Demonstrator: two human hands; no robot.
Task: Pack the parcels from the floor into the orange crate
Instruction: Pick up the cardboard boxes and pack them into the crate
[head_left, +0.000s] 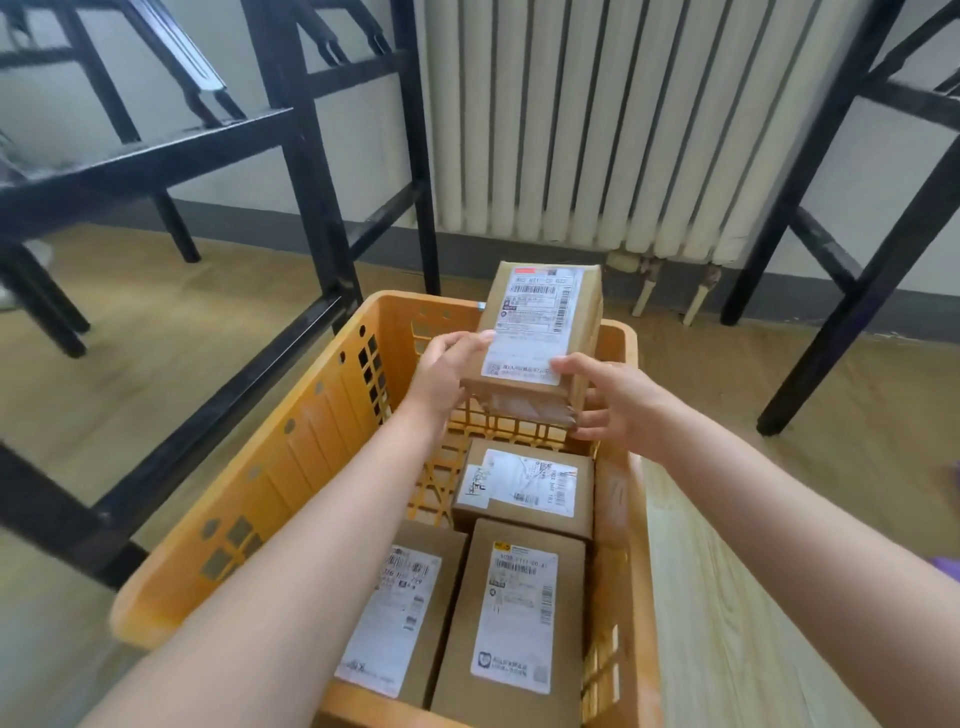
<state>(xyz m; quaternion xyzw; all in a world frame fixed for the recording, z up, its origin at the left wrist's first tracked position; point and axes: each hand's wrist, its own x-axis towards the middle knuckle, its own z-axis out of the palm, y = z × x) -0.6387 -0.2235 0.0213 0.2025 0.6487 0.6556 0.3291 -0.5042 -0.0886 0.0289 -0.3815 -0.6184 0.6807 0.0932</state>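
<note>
4 cardboard parcels were in view: 3 lay flat in the orange crate (249, 499) and 1 was held above it. The held parcel (540, 322) was a brown box with a white shipping label on top. It was tilted, far end raised, over the far half of the crate, where the lattice bottom was bare.

The left hand (447, 371) gripped its near left corner, with the thumb on top at the label's edge and the rest of the hand wrapped under the box. The right hand (613, 402) held the near right corner, with the thumb pressed on the label's corner and the fingers (592, 431) curled under the taped end. Both hands were closed round the box.

Inside the crate, the crosswise parcel (524, 488) lay label up against the right wall, about halfway along. Nearer the camera, 2 longer boxes lay lengthwise side by side. The near left parcel (400, 608) was partly hidden by the left forearm, and the near right parcel (514, 623) sat against the right wall, its far end meeting the crosswise parcel.

The crate stood on a pale wooden floor (779, 597). Beyond it a white ribbed radiator (597, 119) hung on the wall, with black metal frames (291, 156) standing on either side. 1 purple object (948, 566) at the right edge was cut off too much to identify.
</note>
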